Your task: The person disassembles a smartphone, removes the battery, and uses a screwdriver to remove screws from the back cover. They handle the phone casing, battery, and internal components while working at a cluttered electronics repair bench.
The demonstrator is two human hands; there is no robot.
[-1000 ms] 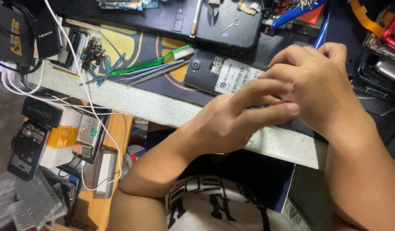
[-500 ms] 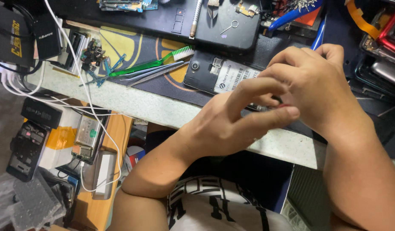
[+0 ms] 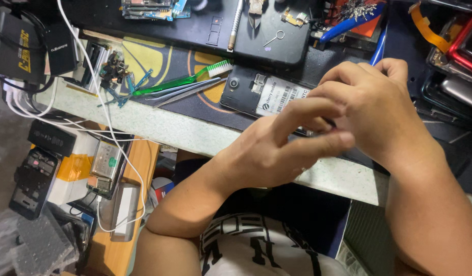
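One speckled pale worktop (image 3: 174, 134) ran across the view, with one dark mat (image 3: 159, 61) printed in yellow lying on it. One large black tablet-like device (image 3: 205, 30) sat at the top of the mat, face down. One opened phone (image 3: 259, 94) with its back cover off lay on the mat just below that device, its right end hidden under the hands. Two bare hands met over that end. Left hand (image 3: 277, 148) came in from below, fingers stretched toward the right hand, thumb and forefinger pinched together near the phone's edge; what they pinched was hidden, cannot tell. Right hand (image 3: 371, 110) was curled over the phone from the right, fingers bent and touching the left fingertips; whether it gripped anything, cannot tell. One green toothbrush (image 3: 185, 79) lay left of the phone, with one pair of grey tweezers (image 3: 187, 91) just below it. One blue-handled pliers (image 3: 351, 23) was at the top right. One small metal pin (image 3: 274, 38) rested on the black device. One white cable (image 3: 100, 102) trailed down the left side.
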